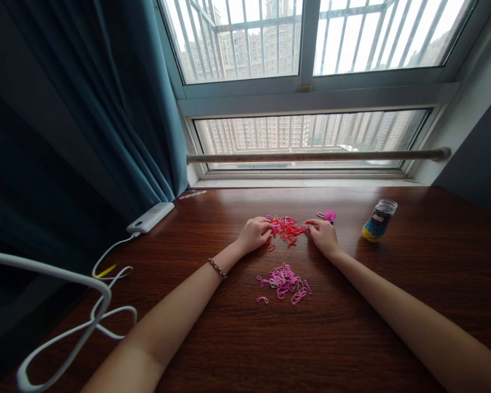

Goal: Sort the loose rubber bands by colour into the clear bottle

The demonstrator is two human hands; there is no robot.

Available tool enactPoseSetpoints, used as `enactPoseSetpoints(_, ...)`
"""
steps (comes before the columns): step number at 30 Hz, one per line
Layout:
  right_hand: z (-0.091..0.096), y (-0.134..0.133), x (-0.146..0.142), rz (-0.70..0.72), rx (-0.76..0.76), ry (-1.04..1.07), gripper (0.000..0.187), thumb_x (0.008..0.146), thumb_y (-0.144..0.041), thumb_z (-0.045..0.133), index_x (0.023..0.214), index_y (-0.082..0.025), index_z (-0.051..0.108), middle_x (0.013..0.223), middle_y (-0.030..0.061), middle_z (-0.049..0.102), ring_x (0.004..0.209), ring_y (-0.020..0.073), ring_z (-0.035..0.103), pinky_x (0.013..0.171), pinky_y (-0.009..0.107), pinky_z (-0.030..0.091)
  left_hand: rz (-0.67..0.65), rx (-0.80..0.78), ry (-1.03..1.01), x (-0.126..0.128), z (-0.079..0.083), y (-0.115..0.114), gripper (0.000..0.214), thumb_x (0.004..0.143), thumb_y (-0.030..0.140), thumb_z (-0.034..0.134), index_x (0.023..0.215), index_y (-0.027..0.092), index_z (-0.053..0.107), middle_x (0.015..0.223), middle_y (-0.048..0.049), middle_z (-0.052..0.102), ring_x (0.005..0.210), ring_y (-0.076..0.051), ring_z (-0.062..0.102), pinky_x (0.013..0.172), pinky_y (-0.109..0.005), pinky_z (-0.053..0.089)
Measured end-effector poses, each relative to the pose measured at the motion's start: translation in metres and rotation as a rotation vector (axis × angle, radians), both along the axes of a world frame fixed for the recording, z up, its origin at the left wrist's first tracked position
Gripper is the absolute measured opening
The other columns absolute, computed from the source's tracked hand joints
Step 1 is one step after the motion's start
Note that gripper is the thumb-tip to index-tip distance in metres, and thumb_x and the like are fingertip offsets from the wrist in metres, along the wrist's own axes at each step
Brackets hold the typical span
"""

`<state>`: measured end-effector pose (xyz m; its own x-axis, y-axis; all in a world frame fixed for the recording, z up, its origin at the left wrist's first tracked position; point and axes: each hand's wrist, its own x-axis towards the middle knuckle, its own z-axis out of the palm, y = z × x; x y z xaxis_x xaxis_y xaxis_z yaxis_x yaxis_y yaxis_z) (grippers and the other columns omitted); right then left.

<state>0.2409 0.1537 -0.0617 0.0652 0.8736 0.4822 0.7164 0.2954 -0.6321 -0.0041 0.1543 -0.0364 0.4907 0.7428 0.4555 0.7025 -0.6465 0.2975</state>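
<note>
A heap of small red rubber bands (285, 228) lies on the dark wooden table (352, 305) near the window. My left hand (253, 234) rests at the heap's left edge with fingers curled against the bands. On the heap's right edge sits my right hand (322, 234), its fingers bent and pinched at the bands. What either hand actually grips is too small to make out. A second heap of pink rubber bands (285, 282) lies closer to me, between my forearms, touched by neither hand.
A clear jar (378, 220) with dark, blue and yellow bands stands right of my right hand; its pink lid (329, 215) lies behind that hand. A white power bank (150, 217) with white cables (106, 262) sits at the left by the blue curtain (106, 109).
</note>
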Motion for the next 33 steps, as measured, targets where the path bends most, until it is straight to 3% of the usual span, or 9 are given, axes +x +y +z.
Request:
enactPoseSetpoints(8, -0.002, 0.001, -0.001, 0.087, -0.023, -0.041, 0.026, 0.073, -0.017, 0.047, 0.079, -0.021, 0.072, 0.083, 0.0042, 0.070, 0.082, 0.0206, 0.061, 0.080, 0.034, 0.044, 0.030, -0.063, -0.057, -0.003, -0.003, 0.004, 0.014, 0.078, 0.023, 0.055, 0.085, 0.019, 0.066, 0.091, -0.0055, 0.066, 0.087, -0.017, 0.058, 0.084, -0.030, 0.044)
enactPoseSetpoints(14, 0.004, -0.003, -0.003, 0.047, 0.017, 0.041, 0.025, 0.073, -0.018, 0.047, 0.081, -0.018, 0.070, 0.087, 0.0071, 0.069, 0.086, 0.0220, 0.062, 0.083, 0.037, 0.045, 0.086, -0.081, -0.084, -0.003, -0.001, 0.003, 0.009, 0.075, 0.023, 0.058, 0.073, 0.017, 0.064, 0.079, -0.0048, 0.065, 0.077, -0.016, 0.058, 0.074, -0.028, 0.045)
enactPoseSetpoints(22, 0.018, -0.018, -0.012, 0.099, 0.031, 0.276, 0.017, 0.072, -0.032, 0.057, 0.076, -0.017, 0.066, 0.073, 0.0068, 0.067, 0.064, 0.0192, 0.061, 0.063, 0.032, 0.049, 0.119, -0.108, -0.153, -0.003, 0.001, 0.002, 0.009, 0.075, 0.024, 0.055, 0.071, 0.017, 0.057, 0.069, -0.0011, 0.061, 0.064, -0.013, 0.055, 0.062, -0.023, 0.042)
enactPoseSetpoints(28, 0.020, -0.022, -0.016, 0.122, 0.083, 0.248, 0.016, 0.074, -0.030, 0.055, 0.075, -0.017, 0.064, 0.073, 0.0064, 0.066, 0.063, 0.0177, 0.059, 0.064, 0.031, 0.048, 0.217, -0.086, -0.151, -0.003, -0.001, 0.005, 0.006, 0.076, 0.022, 0.053, 0.075, 0.017, 0.055, 0.073, -0.0021, 0.059, 0.068, -0.013, 0.054, 0.065, -0.025, 0.043)
enactPoseSetpoints(33, 0.020, -0.023, -0.018, 0.151, 0.104, 0.215, 0.015, 0.076, -0.029, 0.053, 0.076, -0.018, 0.063, 0.074, 0.0059, 0.065, 0.064, 0.0175, 0.058, 0.064, 0.031, 0.048, 0.306, -0.035, -0.025, -0.003, -0.002, 0.004, 0.018, 0.073, 0.035, 0.059, 0.073, 0.017, 0.059, 0.082, -0.0052, 0.058, 0.083, -0.019, 0.051, 0.074, -0.031, 0.041)
